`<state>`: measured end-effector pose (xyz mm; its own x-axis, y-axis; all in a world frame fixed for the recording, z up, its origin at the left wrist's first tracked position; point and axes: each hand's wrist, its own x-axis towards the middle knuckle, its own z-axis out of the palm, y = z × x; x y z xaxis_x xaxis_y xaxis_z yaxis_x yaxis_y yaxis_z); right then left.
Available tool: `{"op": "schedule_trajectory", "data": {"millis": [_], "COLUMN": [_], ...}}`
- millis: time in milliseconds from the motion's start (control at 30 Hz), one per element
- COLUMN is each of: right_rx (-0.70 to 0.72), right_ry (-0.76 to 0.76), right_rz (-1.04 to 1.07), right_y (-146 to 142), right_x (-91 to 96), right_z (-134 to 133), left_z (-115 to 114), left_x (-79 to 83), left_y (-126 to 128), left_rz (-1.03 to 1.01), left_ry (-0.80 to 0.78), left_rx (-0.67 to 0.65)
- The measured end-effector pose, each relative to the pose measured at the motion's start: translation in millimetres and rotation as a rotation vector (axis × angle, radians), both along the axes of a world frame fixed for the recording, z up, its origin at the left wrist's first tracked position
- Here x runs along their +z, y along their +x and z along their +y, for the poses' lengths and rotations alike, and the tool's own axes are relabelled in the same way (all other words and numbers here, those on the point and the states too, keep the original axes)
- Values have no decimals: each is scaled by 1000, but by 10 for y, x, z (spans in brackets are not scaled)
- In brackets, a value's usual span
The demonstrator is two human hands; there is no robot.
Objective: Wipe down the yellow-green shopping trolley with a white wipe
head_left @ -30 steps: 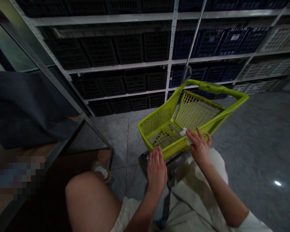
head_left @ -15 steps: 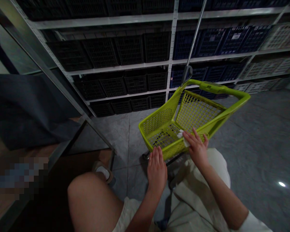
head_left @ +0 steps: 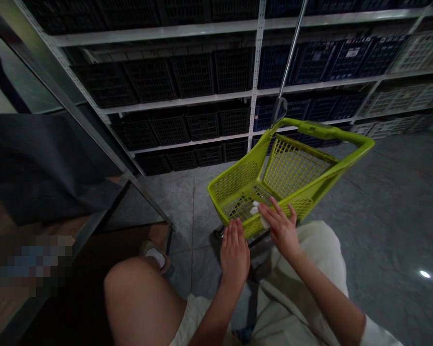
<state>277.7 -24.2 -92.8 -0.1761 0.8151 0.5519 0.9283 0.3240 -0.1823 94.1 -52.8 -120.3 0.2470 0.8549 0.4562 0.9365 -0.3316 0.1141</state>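
Observation:
A lime-green shopping cart with lattice walls stands on the floor in front of my knees. My left hand is closed on its near rim at the corner, fingers together over the edge; the thumb is hidden. Further right along that rim, my right hand presses a crumpled white cloth, possibly tissue, against the edge. Part of the cloth lies under the fingers, and the outer fingers are spread. The cart's handle rises at its far right end.
Behind the cart, white metal shelving carries rows of black crates, blue crates and pale crates. A thin metal pole rises beside the handle. At left is a metal-framed table with dark cloth on it.
My right hand has slid left along the near rim with the white cloth, closer to my left hand. My left hand and the cart are almost unmoved.

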Motion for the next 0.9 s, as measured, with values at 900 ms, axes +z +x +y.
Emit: {"op": "schedule_trajectory", "data": {"millis": [900], "right_rx": [77], "right_ry": [120], "right_rz": [174], "right_y": [370], "right_x": [-52], "right_z": [304], "left_z": [-3], "left_x": [43], "left_y": [-534], "left_rz": [-57], "left_ry": [118], "left_rx": [85]}}
